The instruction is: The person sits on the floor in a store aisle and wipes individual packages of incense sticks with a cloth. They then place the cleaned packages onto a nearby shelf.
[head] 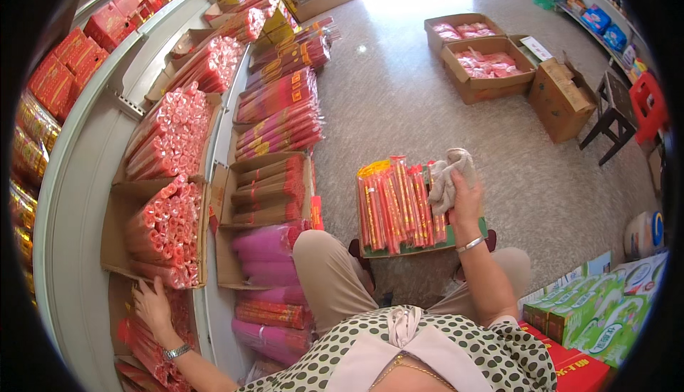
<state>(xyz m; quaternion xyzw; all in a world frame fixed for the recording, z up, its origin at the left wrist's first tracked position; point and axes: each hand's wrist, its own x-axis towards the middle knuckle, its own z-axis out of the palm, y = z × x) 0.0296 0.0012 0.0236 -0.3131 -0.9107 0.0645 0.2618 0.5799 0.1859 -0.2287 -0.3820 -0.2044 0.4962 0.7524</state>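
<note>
My right hand (pixel 466 202) grips a crumpled beige cloth (pixel 451 178) over the right side of a shallow carton (pixel 417 253). Long red-and-gold wrapped sticks (pixel 398 210) lie side by side in that carton, on the floor before my knees. At the lower left, my left hand (pixel 153 309) reaches onto the shelf with fingers apart, above red plastic-wrapped packs (pixel 147 349). Its fingertips are near the lower edge of a cardboard box (pixel 117 237) of pink-ended wrapped rolls (pixel 168 231). Nothing shows in its grasp, though its palm is hidden.
Incense bundles (pixel 267 189) and purple packs (pixel 267 258) fill the lower shelf. Across the floor stand open cartons of pink packages (pixel 489 66), a tall carton (pixel 561 98) and a dark stool (pixel 614 103). Green boxes (pixel 593 312) stand close on my right.
</note>
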